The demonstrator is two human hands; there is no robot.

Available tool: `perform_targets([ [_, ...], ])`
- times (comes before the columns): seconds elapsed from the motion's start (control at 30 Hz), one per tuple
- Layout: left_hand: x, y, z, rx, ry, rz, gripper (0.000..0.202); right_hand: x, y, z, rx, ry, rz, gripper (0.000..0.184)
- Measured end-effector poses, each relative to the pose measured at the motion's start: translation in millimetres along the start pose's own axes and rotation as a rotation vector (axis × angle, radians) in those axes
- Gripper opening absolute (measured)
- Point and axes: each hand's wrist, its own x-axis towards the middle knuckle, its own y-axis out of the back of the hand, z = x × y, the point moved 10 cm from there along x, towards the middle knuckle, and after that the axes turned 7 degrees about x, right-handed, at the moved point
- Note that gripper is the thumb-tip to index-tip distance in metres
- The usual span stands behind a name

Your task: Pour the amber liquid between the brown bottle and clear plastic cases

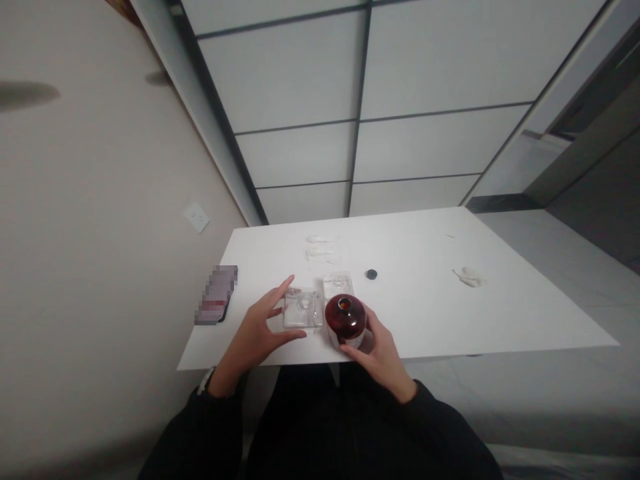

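A dark reddish-brown bottle (346, 317) stands near the table's front edge, its round mouth uncapped. My right hand (376, 353) is wrapped round the bottle's right side, thumb across the front. Just left of it lies a clear square container (303, 309) with a round shape in its middle. My left hand (263, 330) is open beside this container, thumb and fingers spread around its left side. A second clear container (337, 285) sits behind the bottle and is partly hidden by it. Beyond the bottle, to the right, lies a small dark round cap (371, 274).
Two clear, thin items (323, 253) lie farther back on the white table (415, 300). A crumpled whitish piece (470, 277) rests toward the right. At the left edge is a phone-like object (217, 293), blurred out. A wall with a socket (197, 217) borders the left side.
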Motion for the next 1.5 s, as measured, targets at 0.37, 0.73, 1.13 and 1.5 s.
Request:
perform_targets([
  [0.37,7,10.7,29,0.12,-0.039,0.038,0.079,-3,-12,10,0.043,-0.04,-0.119,0.098],
  [0.73,9,15.2,57,0.356,-0.13,-0.014,0.076,-3,-15,11,0.025,-0.068,-0.164,0.104],
  [1.13,11,14.1,85,0.478,-0.27,-0.019,0.071,-1,-15,7,0.027,-0.073,-0.182,0.105],
  [1.5,12,13.2,94,0.529,-0.303,-0.037,0.069,1,-16,2,0.019,-0.061,-0.2,0.102],
])
